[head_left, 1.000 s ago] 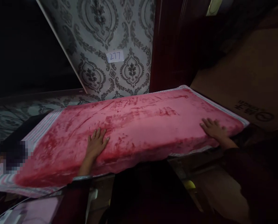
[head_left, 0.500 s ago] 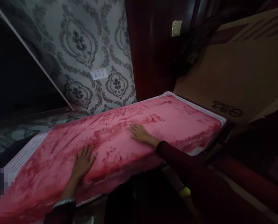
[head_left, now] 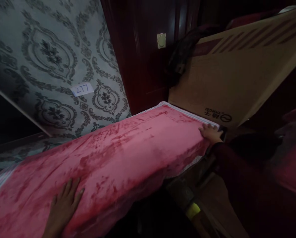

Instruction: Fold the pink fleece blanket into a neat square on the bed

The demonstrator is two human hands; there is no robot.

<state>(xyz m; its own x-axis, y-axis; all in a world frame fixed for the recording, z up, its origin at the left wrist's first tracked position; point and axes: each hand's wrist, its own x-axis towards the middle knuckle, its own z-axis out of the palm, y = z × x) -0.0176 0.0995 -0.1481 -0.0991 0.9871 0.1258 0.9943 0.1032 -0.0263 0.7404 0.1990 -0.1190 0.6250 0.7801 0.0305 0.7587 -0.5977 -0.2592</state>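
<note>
A pink plush cover (head_left: 138, 148) with a striped border stretches over a long, flat, padded surface, its nap marked by darker red streaks. My left hand (head_left: 65, 203) lies flat on the cover near its front edge at the lower left, fingers spread. At the far right corner, my right hand (head_left: 211, 133) rests on the cover beside the striped border (head_left: 191, 115), with its fingers apart. Neither hand grasps anything. The cover's front side hangs in folds, and what lies under it is hidden.
A large cardboard box (head_left: 232, 76) stands behind the right end, with dark cloth (head_left: 180, 56) by its left edge. Patterned wallpaper (head_left: 51, 66) bears a paper label (head_left: 82, 89) reading 277. A dark red door panel (head_left: 143, 59) adjoins it. Something yellow (head_left: 193, 210) shows below.
My right hand has slid from the middle of the cover to its far right corner. My left hand stays flat on the cover. The view has turned right.
</note>
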